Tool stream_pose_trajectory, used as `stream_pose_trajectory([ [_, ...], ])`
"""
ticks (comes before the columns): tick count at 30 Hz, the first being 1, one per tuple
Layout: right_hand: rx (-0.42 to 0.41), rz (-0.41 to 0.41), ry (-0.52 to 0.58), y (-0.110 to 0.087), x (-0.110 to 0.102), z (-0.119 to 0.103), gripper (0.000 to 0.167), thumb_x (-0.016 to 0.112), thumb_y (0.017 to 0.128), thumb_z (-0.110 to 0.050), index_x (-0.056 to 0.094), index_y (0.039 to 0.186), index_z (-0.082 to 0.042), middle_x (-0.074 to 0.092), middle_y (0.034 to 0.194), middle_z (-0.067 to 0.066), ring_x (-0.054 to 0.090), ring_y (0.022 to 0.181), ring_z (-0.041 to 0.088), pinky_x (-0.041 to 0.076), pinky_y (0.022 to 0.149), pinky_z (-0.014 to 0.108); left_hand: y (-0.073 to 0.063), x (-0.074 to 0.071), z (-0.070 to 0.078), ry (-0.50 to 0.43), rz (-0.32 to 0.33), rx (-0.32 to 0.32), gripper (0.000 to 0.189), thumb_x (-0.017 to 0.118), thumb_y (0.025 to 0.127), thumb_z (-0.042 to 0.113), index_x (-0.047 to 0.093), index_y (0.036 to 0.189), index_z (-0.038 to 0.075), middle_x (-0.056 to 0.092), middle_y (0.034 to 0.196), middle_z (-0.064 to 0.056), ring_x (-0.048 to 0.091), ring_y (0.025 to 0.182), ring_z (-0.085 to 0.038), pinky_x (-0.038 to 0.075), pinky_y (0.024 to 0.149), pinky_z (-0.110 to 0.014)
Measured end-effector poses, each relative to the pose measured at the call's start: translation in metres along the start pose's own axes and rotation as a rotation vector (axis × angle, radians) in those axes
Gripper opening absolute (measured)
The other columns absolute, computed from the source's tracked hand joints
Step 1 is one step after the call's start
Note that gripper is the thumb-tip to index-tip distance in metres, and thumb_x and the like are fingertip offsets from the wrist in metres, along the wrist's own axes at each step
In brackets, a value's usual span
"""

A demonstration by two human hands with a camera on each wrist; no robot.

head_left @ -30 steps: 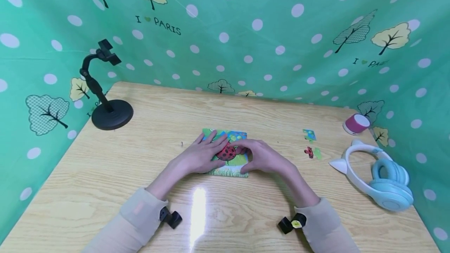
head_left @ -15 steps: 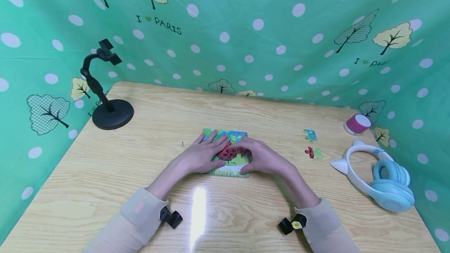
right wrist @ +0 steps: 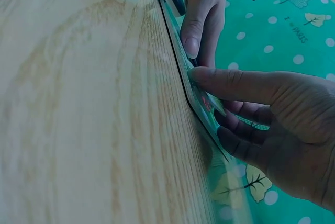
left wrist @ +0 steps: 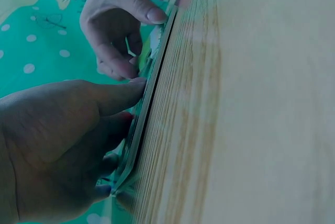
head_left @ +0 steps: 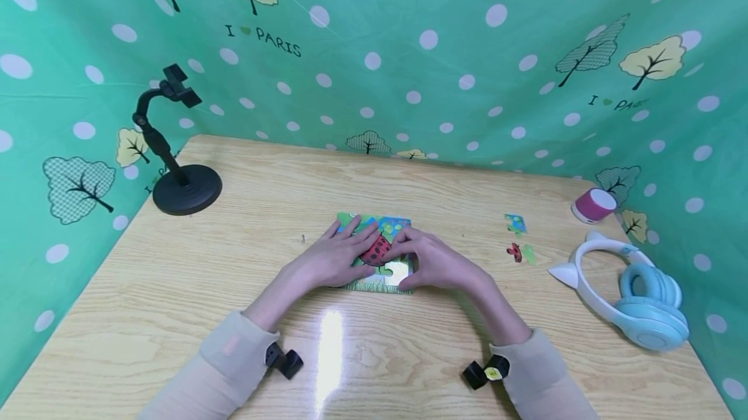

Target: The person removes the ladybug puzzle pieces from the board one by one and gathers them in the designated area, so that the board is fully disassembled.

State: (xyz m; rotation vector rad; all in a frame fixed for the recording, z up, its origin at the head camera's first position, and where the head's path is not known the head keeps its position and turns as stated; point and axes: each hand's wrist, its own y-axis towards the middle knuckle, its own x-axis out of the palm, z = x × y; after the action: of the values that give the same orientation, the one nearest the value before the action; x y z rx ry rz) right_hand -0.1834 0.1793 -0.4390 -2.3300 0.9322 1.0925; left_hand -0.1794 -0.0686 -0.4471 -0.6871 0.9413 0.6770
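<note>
A jigsaw puzzle board (head_left: 365,285) with a ladybug picture lies on the table in the middle of the head view. My left hand (head_left: 333,260) rests on its left part with the fingers spread out. My right hand (head_left: 437,261) is at its right side, fingers bent over the board and thumb at the near edge. In the right wrist view, a puzzle piece (right wrist: 215,103) stands tilted at the fingertips, which pinch it. A pale gap (head_left: 397,273) shows in the board under that hand. Much of the picture is hidden by the hands.
Loose puzzle pieces (head_left: 515,224) lie to the right, with a red piece (head_left: 513,252) nearer. Blue-and-white headphones (head_left: 645,306) and a pink cylinder (head_left: 593,206) are at the right edge. A black phone stand (head_left: 187,190) stands at the back left, before a green curtain (head_left: 374,102).
The right fingers have drawn a puzzle piece up from the board's lower right, and a pale gap now shows there. My left hand has stayed in place.
</note>
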Motion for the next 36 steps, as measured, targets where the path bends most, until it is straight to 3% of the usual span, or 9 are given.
stream_pose_trajectory([
  [15, -0.003, 0.005, -0.054, -0.001, 0.003, -0.003, 0.054, 0.096, 0.071, -0.024, 0.077, 0.122, -0.023, 0.062, 0.117, -0.006, 0.056, 0.106, 0.011, 0.052, 0.094, 0.030, -0.001, 0.000, 0.000, 0.009, -0.004, 0.002, 0.074, 0.053, 0.103, 0.053, 0.026, 0.164, 0.020, 0.011, 0.175, 0.003, 0.001, 0.163, -0.029, 0.000, 0.132, -0.057],
  [36, 0.019, -0.038, -0.155, -0.007, -0.011, -0.011, 0.053, 0.094, 0.074, -0.023, 0.076, 0.124, -0.016, 0.066, 0.116, -0.002, 0.062, 0.108, 0.013, 0.056, 0.098, 0.036, 0.000, -0.002, -0.001, 0.002, -0.005, 0.009, 0.076, 0.053, 0.103, 0.052, 0.023, 0.164, 0.019, 0.010, 0.175, 0.001, 0.000, 0.163, -0.031, -0.001, 0.132, -0.059],
])
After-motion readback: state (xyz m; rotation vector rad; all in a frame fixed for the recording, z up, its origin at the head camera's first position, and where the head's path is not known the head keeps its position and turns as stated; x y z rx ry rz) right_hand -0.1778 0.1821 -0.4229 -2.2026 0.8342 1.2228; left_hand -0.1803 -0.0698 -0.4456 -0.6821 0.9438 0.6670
